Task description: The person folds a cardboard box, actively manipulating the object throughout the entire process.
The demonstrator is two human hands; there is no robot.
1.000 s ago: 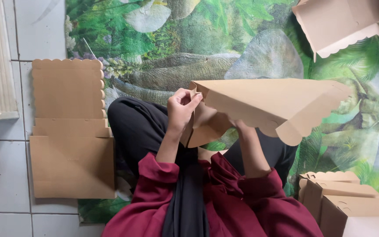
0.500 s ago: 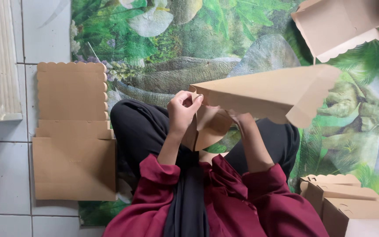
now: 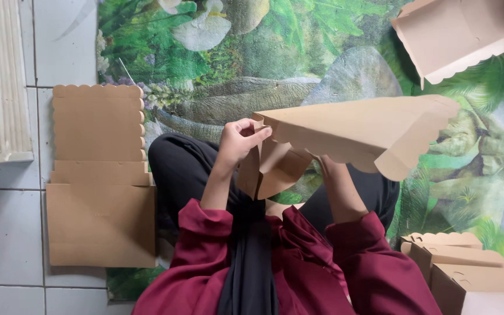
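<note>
Cardboard box (image 3: 345, 131) sits half-folded in our grip: our left hand (image 3: 241, 137) pinches its flap, while our right hand hides beneath, so we cannot tell its grip.

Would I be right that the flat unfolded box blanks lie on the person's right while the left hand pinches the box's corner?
Not quite: the head view shows the flat box blanks on the person's left. The left hand does pinch the box at its corner.

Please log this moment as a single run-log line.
left hand: pinching flap of cardboard box | right hand: hidden behind box | flat blanks: floor, left | folded boxes: lower right
</note>
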